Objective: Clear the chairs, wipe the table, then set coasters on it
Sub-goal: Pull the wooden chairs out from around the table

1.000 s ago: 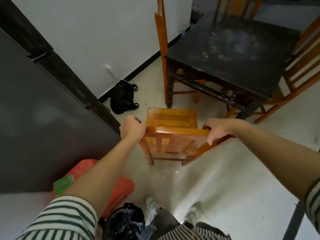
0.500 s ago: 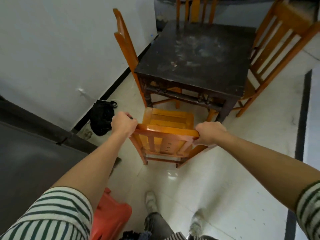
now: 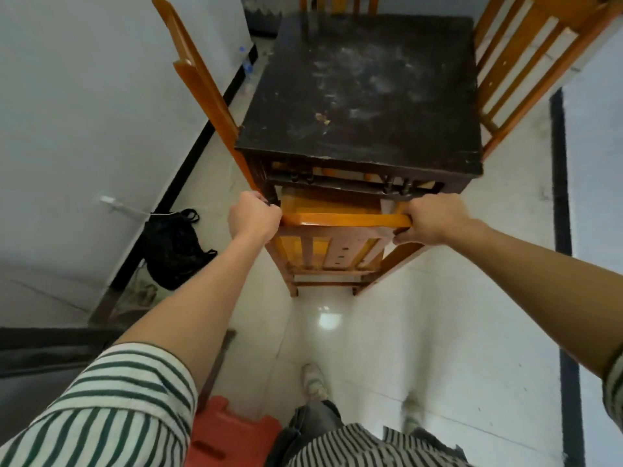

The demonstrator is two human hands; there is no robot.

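My left grip (image 3: 254, 215) and right grip (image 3: 433, 219) are each wrapped tight round one end of the top rail (image 3: 344, 220) of the near chair (image 3: 323, 251). The rail runs straight across from left to right between them, so neither hand is nearer than the other. The chair's back faces me. Its seat points away and sits partly under the near edge of the tabletop (image 3: 364, 85), with the legs on the floor just ahead of my feet. Everything turns on that line. The chair lies dead ahead of both grips, so I judge that clearing it means drawing it straight back toward me with even pull on both ends, or the seat may catch the table's frame. A left chair (image 3: 199, 79) leans close against the tabletop's left corner, almost touching my left grip, and a right chair (image 3: 526, 62) stands against the far right side. The tabletop is smeared with pale dust and carries a few crumbs (image 3: 323, 117). I see no cloth or coasters. A black bag (image 3: 175, 247) slumps on the floor by the wall, and I cannot tell what is in it.
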